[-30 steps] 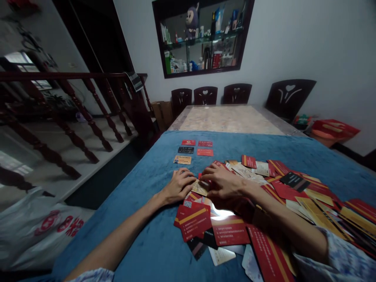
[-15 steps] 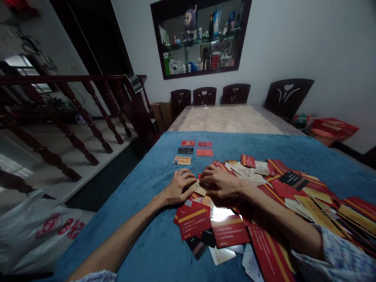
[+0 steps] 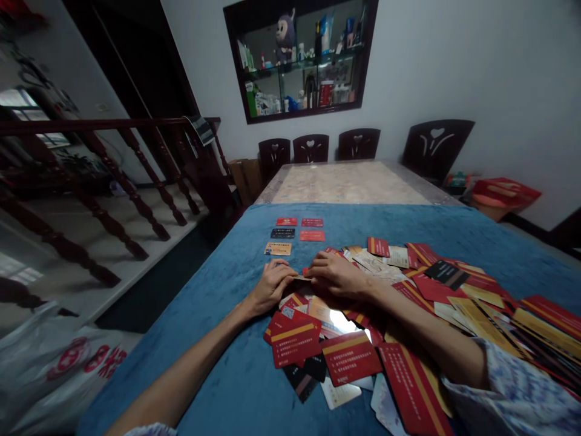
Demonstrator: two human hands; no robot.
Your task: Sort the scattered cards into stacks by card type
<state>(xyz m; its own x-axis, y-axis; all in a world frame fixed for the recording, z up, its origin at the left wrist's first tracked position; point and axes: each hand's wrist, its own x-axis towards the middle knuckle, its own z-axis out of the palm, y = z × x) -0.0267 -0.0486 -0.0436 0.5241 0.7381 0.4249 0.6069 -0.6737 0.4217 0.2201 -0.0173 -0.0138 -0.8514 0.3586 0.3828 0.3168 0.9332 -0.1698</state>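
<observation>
Half a second ago the tan card (image 3: 302, 278) lies with its broad face showing between the hands; now it appears as a thin, dark-edged strip, so it seems tipped up off the heap of cards (image 3: 296, 342), ready to be handled as a single piece. The left hand (image 3: 270, 284), at nine o'clock of the card, is nearly closed, thumb and fingertips pinching its near end. The right hand (image 3: 338, 275), at three o'clock, has its fingers bent together and seems to pinch the other end. The laid-out cards (image 3: 278, 249), five of them, stay in place around eleven to twelve o'clock.

The tan card's print cannot be read edge-on, and the right fingertips are partly hidden. A small red piece (image 3: 305, 270) just beyond the card is mostly covered. The right forearm (image 3: 422, 315) hides part of the heap, which spreads from two o'clock round to six and runs out of view at four. Glare washes out one pale card (image 3: 342, 322).
</observation>
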